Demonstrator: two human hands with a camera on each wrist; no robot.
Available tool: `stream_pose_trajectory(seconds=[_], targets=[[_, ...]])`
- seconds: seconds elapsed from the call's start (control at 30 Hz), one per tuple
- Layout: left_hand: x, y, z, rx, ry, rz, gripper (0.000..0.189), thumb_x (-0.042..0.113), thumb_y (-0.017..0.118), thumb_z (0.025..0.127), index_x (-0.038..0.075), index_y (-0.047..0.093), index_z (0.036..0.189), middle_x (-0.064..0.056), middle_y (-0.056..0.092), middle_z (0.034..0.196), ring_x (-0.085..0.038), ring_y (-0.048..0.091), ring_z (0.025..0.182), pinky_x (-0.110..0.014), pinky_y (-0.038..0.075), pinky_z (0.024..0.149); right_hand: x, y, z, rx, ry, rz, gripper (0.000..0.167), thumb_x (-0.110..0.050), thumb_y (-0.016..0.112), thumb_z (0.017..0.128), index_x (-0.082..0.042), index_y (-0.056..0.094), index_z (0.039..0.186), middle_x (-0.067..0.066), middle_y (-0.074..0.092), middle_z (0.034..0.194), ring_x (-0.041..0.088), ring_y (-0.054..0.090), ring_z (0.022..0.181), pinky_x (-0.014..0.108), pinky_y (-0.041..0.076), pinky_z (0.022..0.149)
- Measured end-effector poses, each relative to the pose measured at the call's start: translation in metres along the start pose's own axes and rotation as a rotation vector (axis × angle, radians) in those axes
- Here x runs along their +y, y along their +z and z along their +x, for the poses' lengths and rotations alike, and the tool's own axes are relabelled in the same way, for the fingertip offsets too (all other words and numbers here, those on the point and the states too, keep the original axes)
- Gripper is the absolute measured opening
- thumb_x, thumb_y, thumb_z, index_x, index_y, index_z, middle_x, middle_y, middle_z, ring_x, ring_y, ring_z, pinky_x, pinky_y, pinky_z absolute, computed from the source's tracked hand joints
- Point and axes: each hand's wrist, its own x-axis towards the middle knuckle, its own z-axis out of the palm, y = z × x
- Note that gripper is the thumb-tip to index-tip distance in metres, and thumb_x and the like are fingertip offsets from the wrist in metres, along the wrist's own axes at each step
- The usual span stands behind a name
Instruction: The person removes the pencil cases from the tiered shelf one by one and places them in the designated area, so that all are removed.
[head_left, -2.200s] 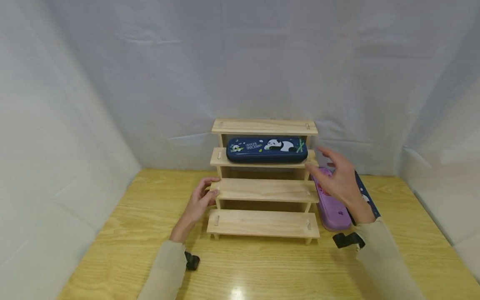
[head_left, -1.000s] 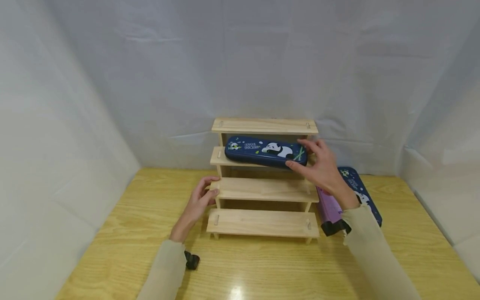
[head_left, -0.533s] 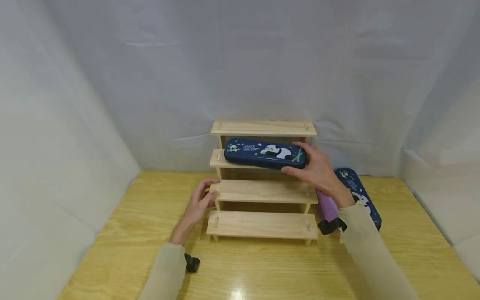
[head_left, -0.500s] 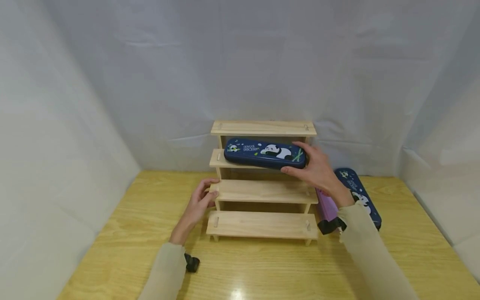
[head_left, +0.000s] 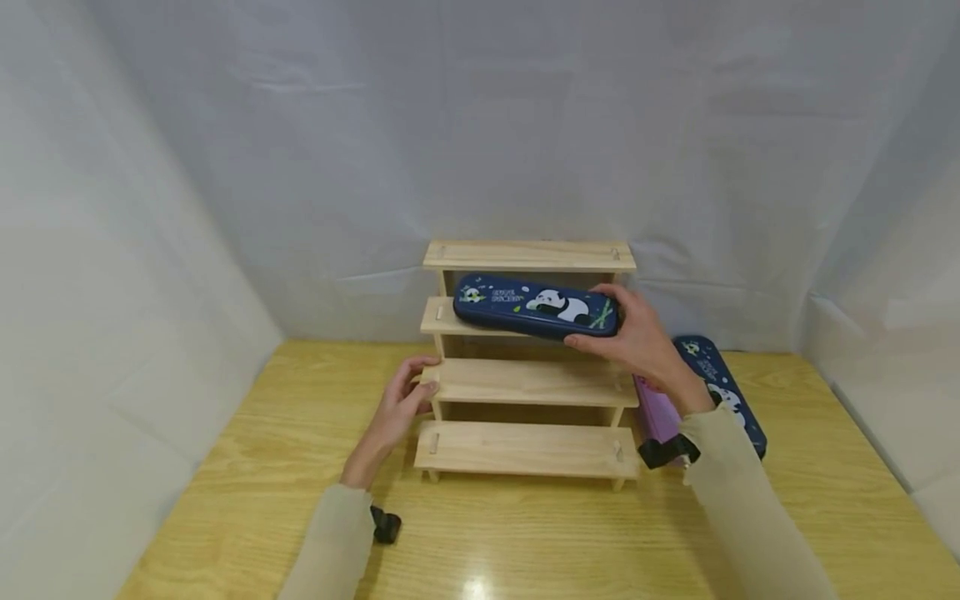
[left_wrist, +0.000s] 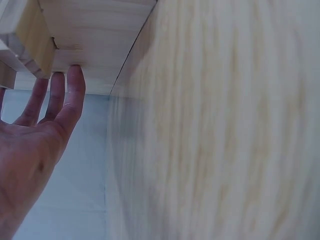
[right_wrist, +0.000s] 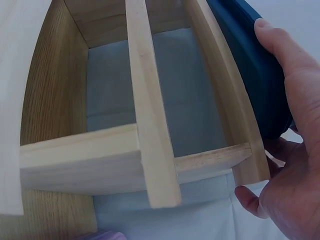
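A stepped wooden display rack (head_left: 525, 450) with several shelves stands on the table. On its second shelf from the top lies a dark blue pencil case (head_left: 517, 310) with a panda print, its right end turned toward the front. My right hand (head_left: 637, 342) grips that end, thumb at the front and fingers at the back. In the right wrist view the thumb presses the side of the case (right_wrist: 255, 65). My left hand (head_left: 397, 408) holds the left end of the third shelf; in the left wrist view its fingertips (left_wrist: 75, 72) touch the rack's side.
Right of the rack, a purple case (head_left: 658, 417) lies on the table, partly hidden by my right arm. Beside it is a second dark blue panda case (head_left: 712, 371). White sheeting (head_left: 525, 125) rises behind and at both sides of the wooden table (head_left: 480, 542).
My right hand came in from the right, with fingers apart, and took hold of the case's right end. That end swung toward the front. My left hand stayed in place.
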Motion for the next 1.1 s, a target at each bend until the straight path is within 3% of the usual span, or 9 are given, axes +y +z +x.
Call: stream_pose_trajectory(seconds=[0.33,0.57,0.7,0.87,1.1], targets=[[0.001,0.000,0.000,-0.005,0.006,-0.008,0.036,0.017,0.054,0.105,0.010,0.051,0.140,-0.012,0.049,0.140,-0.010,0.058,0.094,-0.032,0.055,0.077,0.003,-0.005,-0.016,0.064,-0.043,-0.067,0.082,-0.050,0.089,0.074,-0.016,0.053,0.139,0.019,0.054,0.133,0.036,0.049,0.120,0.058,0.044,0.098],[0.000,0.001,0.000,-0.003,-0.002,-0.001,0.035,0.017,0.053,0.105,0.010,0.051,0.140,-0.013,0.050,0.137,-0.010,0.059,0.095,-0.030,0.055,0.078,0.009,-0.009,-0.031,0.135,-0.084,-0.064,0.082,-0.038,0.092,0.074,-0.011,0.053,0.141,0.021,0.055,0.131,0.035,0.053,0.115,0.052,0.046,0.093],[0.000,0.000,-0.001,-0.005,-0.008,-0.004,0.035,0.017,0.053,0.105,0.010,0.051,0.140,-0.013,0.049,0.136,-0.011,0.059,0.094,-0.032,0.056,0.079,0.015,-0.012,-0.040,0.189,-0.139,-0.062,0.084,-0.029,0.094,0.072,-0.008,0.053,0.142,0.021,0.060,0.132,0.034,0.060,0.112,0.036,0.049,0.087],[0.002,0.000,-0.002,-0.007,-0.005,0.003,0.035,0.018,0.053,0.106,0.011,0.051,0.140,-0.010,0.049,0.137,-0.012,0.058,0.095,-0.037,0.056,0.080,0.022,-0.016,-0.050,0.256,-0.192,-0.054,0.083,-0.021,0.095,0.068,-0.006,0.055,0.140,0.020,0.063,0.128,0.027,0.062,0.106,0.010,0.041,0.081],[0.004,0.000,-0.002,-0.003,-0.009,0.001,0.034,0.018,0.053,0.106,0.013,0.052,0.139,-0.006,0.050,0.135,-0.013,0.057,0.100,-0.041,0.056,0.084,0.032,-0.020,-0.061,0.303,-0.210,-0.010,0.083,-0.011,0.095,0.065,-0.003,0.055,0.137,0.021,0.065,0.121,0.001,0.058,0.090,0.007,0.045,0.073]])
